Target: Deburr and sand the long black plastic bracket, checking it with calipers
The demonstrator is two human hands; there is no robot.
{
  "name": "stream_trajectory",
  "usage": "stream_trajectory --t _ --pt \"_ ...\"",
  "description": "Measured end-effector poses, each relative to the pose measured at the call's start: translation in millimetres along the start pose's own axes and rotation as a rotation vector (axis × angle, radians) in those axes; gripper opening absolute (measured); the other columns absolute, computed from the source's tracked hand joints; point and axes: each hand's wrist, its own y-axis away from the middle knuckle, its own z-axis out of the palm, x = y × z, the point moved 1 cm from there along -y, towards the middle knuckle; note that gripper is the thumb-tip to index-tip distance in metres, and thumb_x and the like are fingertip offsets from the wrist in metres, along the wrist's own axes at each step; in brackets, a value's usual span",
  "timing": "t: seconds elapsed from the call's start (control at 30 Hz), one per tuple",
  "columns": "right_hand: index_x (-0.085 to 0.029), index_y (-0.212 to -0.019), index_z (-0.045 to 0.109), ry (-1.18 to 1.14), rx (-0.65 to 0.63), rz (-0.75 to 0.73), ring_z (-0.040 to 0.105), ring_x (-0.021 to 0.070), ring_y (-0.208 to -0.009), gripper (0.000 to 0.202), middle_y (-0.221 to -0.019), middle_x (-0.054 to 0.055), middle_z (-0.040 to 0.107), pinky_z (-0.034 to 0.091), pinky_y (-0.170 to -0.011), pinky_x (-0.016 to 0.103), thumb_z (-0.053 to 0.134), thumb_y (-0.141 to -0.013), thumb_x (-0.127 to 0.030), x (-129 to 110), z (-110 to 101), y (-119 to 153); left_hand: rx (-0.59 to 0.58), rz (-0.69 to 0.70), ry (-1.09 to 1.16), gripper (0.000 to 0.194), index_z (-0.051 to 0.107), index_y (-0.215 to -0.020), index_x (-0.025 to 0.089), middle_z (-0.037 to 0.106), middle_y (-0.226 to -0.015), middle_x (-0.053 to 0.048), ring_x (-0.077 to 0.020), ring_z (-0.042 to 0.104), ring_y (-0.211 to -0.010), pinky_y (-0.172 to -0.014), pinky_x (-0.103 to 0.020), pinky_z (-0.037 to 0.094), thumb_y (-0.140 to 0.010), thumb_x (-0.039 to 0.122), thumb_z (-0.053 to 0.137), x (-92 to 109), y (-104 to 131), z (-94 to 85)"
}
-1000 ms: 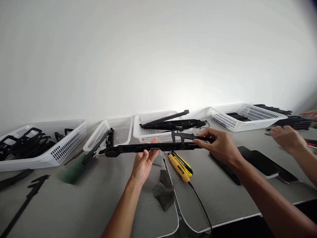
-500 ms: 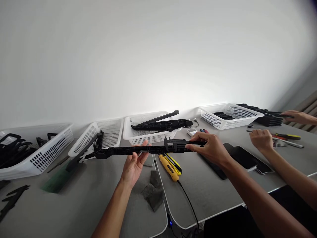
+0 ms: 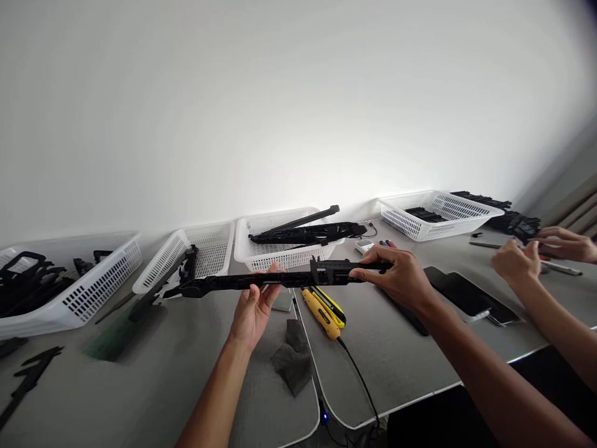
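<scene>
My left hand (image 3: pixel 255 306) grips a long black plastic part (image 3: pixel 228 284) near its middle, thumb in front and fingers behind. The part is held level above the table, its wider end toward the left. My right hand (image 3: pixel 396 274) is closed on a black caliper (image 3: pixel 336 266), which lies along the right end of the part. The caliper's jaws point left and sit against the part; whether they clamp it I cannot tell. Below is a yellow corded tool (image 3: pixel 321 314) beside a yellow utility knife (image 3: pixel 332 306).
White baskets (image 3: pixel 105 283) with black parts line the wall. A grey cloth (image 3: pixel 293 361) and a second black caliper (image 3: pixel 30 379) lie on the table. Phones (image 3: pixel 459 295) lie at the right, near a co-worker's hands (image 3: pixel 517 264). A gap (image 3: pixel 310 348) separates the tables.
My hands, the black part and the caliper hold nearly the same pose. The view has shifted slightly. The co-worker's two hands have come closer together at the right.
</scene>
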Motion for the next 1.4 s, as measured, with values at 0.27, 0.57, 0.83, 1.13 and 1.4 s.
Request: stream_trajectory --t 0.27,0.57,0.83,1.13,1.4 --pt "-0.022 -0.075 0.068 0.021 -0.007 -0.023 0.063 0.0216 -0.072 0.044 -0.077 0.004 0.073 0.045 -0.066 0.034 0.081 -0.085 -0.063 -2.5 -1.2 1.4 -0.004 0.004 0.006 0.042 0.078 -0.113 0.02 0.072 -0.145 -0.012 -0.0333 0.063 -0.141 -0.11 -0.035 0.06 -0.08 0.043 0.094 -1.3 -0.1 -0.4" --pt "-0.021 -0.076 0.069 0.03 0.003 -0.085 0.063 0.0206 -0.07 0.049 -0.076 0.004 0.072 0.046 -0.064 0.032 0.079 -0.085 -0.068 -2.2 -1.4 1.9 -0.012 -0.019 -0.021 0.046 0.075 -0.115 0.023 0.07 -0.149 -0.01 -0.0334 0.057 -0.147 -0.117 -0.037 0.055 -0.081 0.046 0.094 -0.6 -0.1 -4.4" --pt "-0.022 -0.074 0.063 0.089 0.095 0.247 0.059 0.0191 -0.061 0.034 -0.067 0.001 0.067 0.041 -0.056 0.029 0.072 -0.086 -0.053 26.4 16.9 18.1 0.08 0.059 -0.174 0.052 0.072 -0.112 0.021 0.081 -0.117 -0.011 -0.032 0.079 -0.108 -0.092 -0.042 0.064 -0.079 0.056 0.091 0.4 -1.0 -3.8" --pt "-0.025 -0.076 0.059 0.366 0.02 0.251 0.065 0.024 -0.078 0.019 -0.08 0.004 0.07 0.043 -0.07 0.032 0.057 -0.09 -0.037 103.2 81.9 82.1 0.304 0.344 -0.389 0.069 0.077 -0.12 0.019 0.075 -0.083 -0.003 -0.0144 0.064 -0.062 -0.052 -0.024 0.048 -0.078 0.074 0.082 61.9 -7.7 28.5" --pt "-0.024 -0.082 0.062 0.457 -0.048 0.165 0.061 0.0286 -0.093 0.022 -0.095 0.007 0.069 0.042 -0.08 0.039 0.054 -0.098 -0.037 110.1 89.7 84.1 -0.273 0.472 -1.21 0.049 0.073 -0.136 0.023 0.076 -0.115 -0.012 -0.0276 0.067 -0.107 -0.094 -0.043 0.054 -0.102 0.057 0.062 96.7 -128.1 132.8"
